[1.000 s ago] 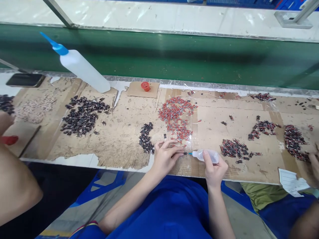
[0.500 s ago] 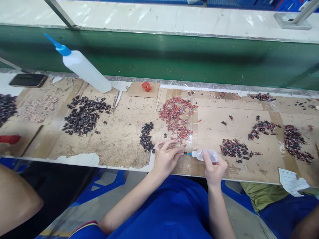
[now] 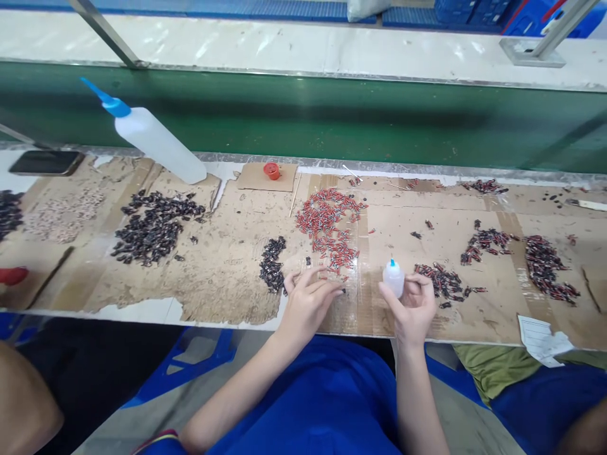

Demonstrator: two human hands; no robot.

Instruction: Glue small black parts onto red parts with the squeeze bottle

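My right hand [image 3: 411,308] grips a small clear squeeze bottle [image 3: 393,278] with a blue tip, held upright over the cardboard-covered bench [image 3: 227,272]. My left hand [image 3: 308,297] pinches a tiny dark part [image 3: 342,292] against the cardboard, just left of the bottle. A pile of red-and-white small parts [image 3: 329,225] lies right behind my hands. A small heap of dark parts [image 3: 271,264] sits just left of my left hand.
A large white squeeze bottle [image 3: 152,139] with a blue nozzle leans at the back left, beside a big dark pile [image 3: 152,226]. A red cap [image 3: 272,170] sits on a cardboard scrap. Mixed piles [image 3: 545,265] lie right. Another person's arm [image 3: 23,411] shows at the lower left. A green conveyor [image 3: 332,114] runs behind.
My right hand has swung the small bottle from lying sideways, tip at the part, to upright and away from it. The neighbouring person's arm has drawn back at the left.
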